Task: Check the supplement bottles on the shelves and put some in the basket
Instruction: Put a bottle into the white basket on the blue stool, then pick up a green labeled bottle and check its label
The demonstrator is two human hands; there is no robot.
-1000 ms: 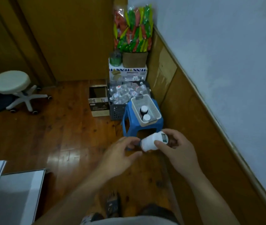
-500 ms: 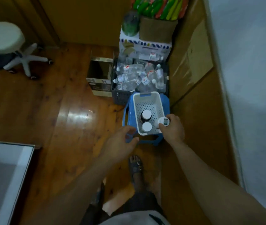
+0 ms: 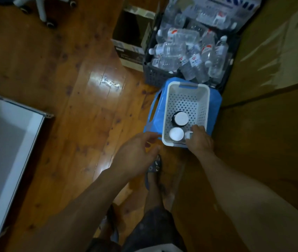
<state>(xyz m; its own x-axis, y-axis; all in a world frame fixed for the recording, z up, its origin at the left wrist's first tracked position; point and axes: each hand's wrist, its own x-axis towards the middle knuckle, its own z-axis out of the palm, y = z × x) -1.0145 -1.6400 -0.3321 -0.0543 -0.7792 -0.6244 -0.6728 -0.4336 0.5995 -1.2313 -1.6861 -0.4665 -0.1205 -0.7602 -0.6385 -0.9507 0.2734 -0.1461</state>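
A small white supplement bottle (image 3: 188, 134) is held by the curled fingers of the right hand (image 3: 200, 140), low inside the near right corner of the white perforated plastic basket (image 3: 188, 104); most of the bottle is hidden by the hand. The left hand (image 3: 137, 153) is kept loose with its fingers parted and nothing in it, just beside the near left corner of the blue plastic stool (image 3: 155, 113) on which the basket is set. Two bottles already stand in the basket: a dark white-capped bottle (image 3: 180, 118) and a white-capped bottle (image 3: 176, 134), the latter just beside the held one. If the bottle is released at a tilt, the neighbour could probably be knocked over. If the hand presses on the near wall, the light basket could be shifted or tipped on the smooth stool top, as it is not steadied by the left hand. The stool stands on a glossy wooden plank floor (image 3: 72, 88), hard enough for a dropped bottle to roll. A grey crate (image 3: 155, 75) of clear plastic water bottles (image 3: 190, 51) sits beyond, an open cardboard box (image 3: 131, 40) beside it, and a wood-panelled wall (image 3: 271, 124) to the right.
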